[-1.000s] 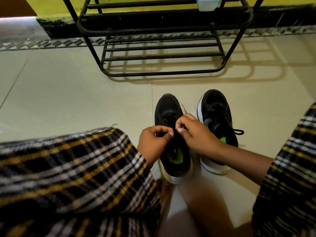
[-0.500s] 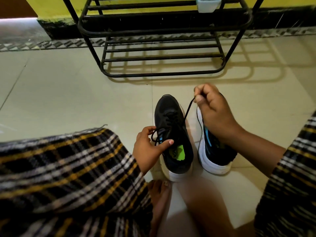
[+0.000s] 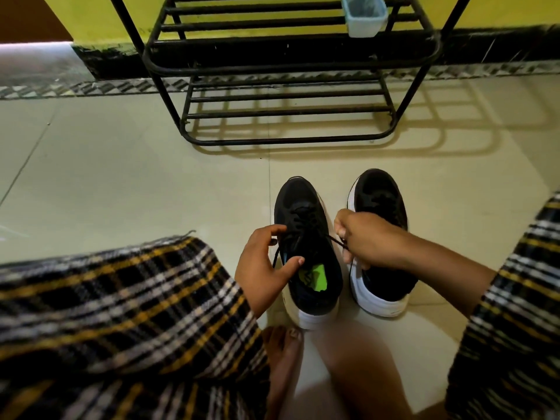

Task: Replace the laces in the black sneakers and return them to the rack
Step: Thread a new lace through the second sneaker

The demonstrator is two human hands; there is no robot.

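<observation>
A: Lace (image 3: 306, 242) of the left sneaker (image 3: 306, 247): who grasps it?

B: The right hand (image 3: 368, 239) pinches one end, now dropped low from its raised pull half a second back; the left hand (image 3: 263, 265) pinches the other beside the tongue.

A: Meaning?

B: Probably lacing the top eyelets; both shoes sit on the floor, short of the rack (image 3: 291, 68).

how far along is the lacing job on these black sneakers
Done: both sneakers sit off the rack on the floor. In hand: the left sneaker; the right hand pinches its black lace taut while the left hand holds the other strand. Left: finishing it, the right sneaker (its lacing is hidden), and returning both to the rack.
</observation>
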